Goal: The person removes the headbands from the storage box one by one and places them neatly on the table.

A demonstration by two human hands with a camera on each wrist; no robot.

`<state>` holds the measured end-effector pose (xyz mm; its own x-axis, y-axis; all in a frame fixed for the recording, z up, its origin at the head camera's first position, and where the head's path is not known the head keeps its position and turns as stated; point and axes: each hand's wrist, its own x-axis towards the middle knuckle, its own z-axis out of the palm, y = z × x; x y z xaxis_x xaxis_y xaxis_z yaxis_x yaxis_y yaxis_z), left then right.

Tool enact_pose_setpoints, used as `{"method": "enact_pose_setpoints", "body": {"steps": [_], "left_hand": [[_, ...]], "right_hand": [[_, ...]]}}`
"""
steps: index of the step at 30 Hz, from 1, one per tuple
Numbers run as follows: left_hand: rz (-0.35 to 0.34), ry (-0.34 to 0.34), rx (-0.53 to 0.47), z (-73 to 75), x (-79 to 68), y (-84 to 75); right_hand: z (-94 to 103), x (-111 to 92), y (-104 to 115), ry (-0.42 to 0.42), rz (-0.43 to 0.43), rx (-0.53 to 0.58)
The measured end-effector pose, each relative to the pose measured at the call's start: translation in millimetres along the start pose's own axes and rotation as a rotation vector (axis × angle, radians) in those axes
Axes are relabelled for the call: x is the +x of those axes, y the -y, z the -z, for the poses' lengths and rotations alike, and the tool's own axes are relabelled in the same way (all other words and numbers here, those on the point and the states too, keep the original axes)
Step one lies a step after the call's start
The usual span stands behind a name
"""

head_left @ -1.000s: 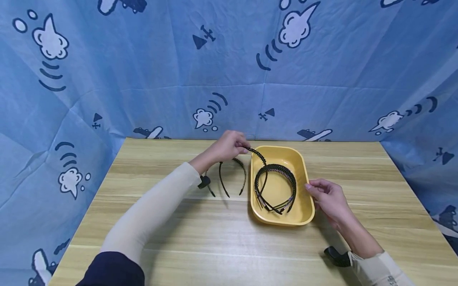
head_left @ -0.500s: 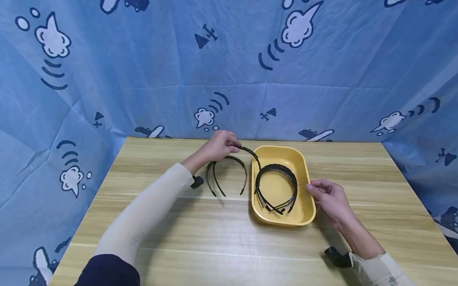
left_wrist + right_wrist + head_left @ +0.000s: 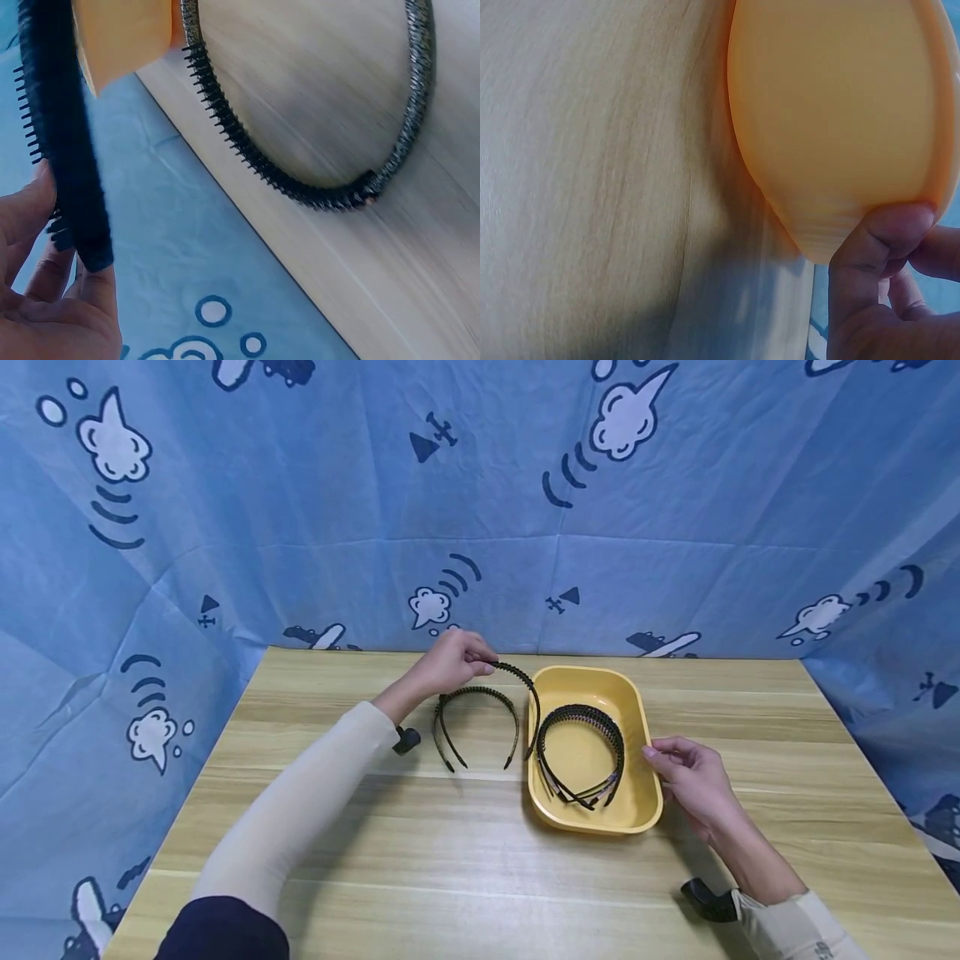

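A dark toothed headband (image 3: 64, 135) hangs from my left hand (image 3: 454, 662), which pinches it by the toothed top. One leg of this headband dips at the left rim of the yellow basin in the head view. Below my left hand, a second headband (image 3: 315, 196), with black teeth and speckled legs, lies on the table. Inside the yellow basin (image 3: 639, 810) rests a bunch of several headbands (image 3: 617, 739), overlapping in a ring. My right hand (image 3: 693, 781) grips the basin's right rim, the thumb on one side of the wall and the fingers on the other.
The wooden table (image 3: 480, 877) ends at a blue patterned cloth (image 3: 480, 510) hanging behind it and at both sides. A black device (image 3: 708, 900) sits at the right wrist, another (image 3: 407, 741) at the left wrist.
My left hand has moved left with its headband, drawing it away from the bunch in the basin. More of the headband on the table now shows. My right hand stays at the basin rim.
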<state>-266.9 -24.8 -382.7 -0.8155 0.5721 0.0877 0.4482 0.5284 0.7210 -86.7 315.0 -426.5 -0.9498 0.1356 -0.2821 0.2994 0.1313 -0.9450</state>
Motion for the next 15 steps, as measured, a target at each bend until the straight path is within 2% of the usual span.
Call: {"method": "enact_pose_setpoints", "body": {"steps": [6, 15], "left_hand": [[0.042, 0.002, -0.02, 5.9, -4.7, 9.2], [0.024, -0.025, 0.02, 11.8, -13.7, 30.7]], "right_hand": [[0.5, 0.9, -0.1, -0.003, 0.0, -0.024], [0.6, 0.1, 0.2, -0.007, 0.002, -0.032]]}}
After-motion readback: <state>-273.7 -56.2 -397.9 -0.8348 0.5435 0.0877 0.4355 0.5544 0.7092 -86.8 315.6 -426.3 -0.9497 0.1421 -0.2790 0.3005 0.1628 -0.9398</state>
